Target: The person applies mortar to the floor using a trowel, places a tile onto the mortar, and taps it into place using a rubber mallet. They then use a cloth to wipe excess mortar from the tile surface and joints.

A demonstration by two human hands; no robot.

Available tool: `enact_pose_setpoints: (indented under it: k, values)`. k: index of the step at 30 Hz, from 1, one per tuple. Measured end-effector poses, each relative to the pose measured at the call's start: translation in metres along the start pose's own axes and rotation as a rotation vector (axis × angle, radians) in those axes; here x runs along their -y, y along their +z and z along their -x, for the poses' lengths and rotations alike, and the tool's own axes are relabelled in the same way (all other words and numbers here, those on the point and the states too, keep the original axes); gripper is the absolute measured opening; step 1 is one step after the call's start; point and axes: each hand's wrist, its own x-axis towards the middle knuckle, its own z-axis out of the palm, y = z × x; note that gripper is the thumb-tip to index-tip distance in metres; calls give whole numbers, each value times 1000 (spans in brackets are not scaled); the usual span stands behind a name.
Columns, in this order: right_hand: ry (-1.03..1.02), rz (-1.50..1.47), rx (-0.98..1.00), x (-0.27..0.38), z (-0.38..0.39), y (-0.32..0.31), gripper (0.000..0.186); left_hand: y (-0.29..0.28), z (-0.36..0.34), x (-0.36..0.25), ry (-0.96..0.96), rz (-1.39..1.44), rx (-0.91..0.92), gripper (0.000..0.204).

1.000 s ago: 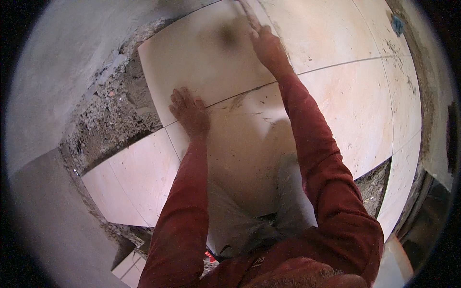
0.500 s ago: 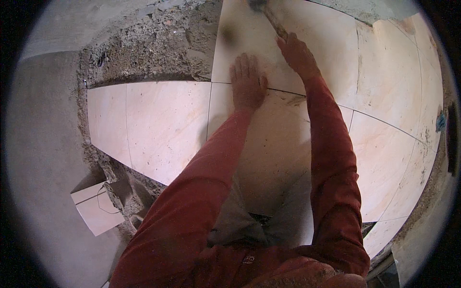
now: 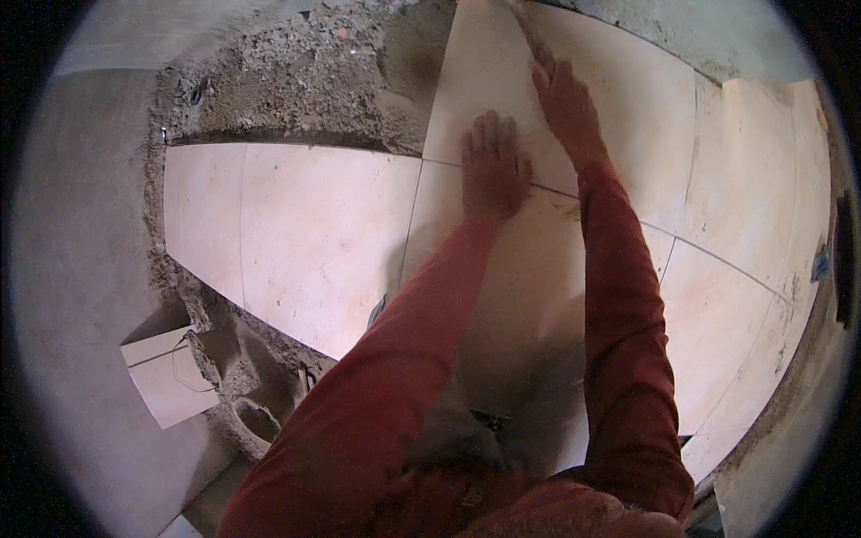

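Observation:
My left hand [image 3: 493, 170] lies flat, palm down and fingers stretched, on a large cream marbled tile [image 3: 641, 134] close to a seam. To its upper right my right hand [image 3: 569, 112] grips the worn handle of a mallet-like tool [image 3: 540, 49], which slants toward the top of the view; its head is blurred and partly out of sight. More cream tiles [image 3: 323, 233] adjoin below and to both sides. My red sleeves cross them, and a shadow darkens the middle tile beneath my arms.
A bed of rough grey rubble [image 3: 269, 81] borders the tiles at the upper left, by grey walls [image 3: 76, 224]. At the lower left are a small tile piece with a wire [image 3: 166, 394] and buckets or containers [image 3: 256, 417]. A blue object [image 3: 820, 264] sits at the right edge.
The view has swung, bringing more rubble and the lower-left items in. My left hand has shifted across the tile toward my right hand, which still holds the tool.

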Motion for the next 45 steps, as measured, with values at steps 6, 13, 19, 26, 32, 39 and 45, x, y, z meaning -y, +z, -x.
enact_pose_setpoints:
  k: [6,13,19,26,32,39,45]
  values:
    - [61,-66,80,24,9,-12,46,0,13,9,-10,22,-6,67]
    - [-97,-50,65,0,3,-20,51,2,9,9,5,54,-59,67]
    - [-18,-57,-4,-11,33,-8,52,1,4,-3,24,98,-134,64]
    - [241,-311,132,72,128,-80,45,-8,55,18,-24,109,-35,64]
    - [258,-89,234,12,171,-24,38,-13,74,1,-60,124,12,73]
    - [202,-83,178,6,178,-19,41,-11,72,-3,-65,184,-3,76]
    - [181,-212,208,66,169,-66,38,-8,92,4,-85,134,22,76]
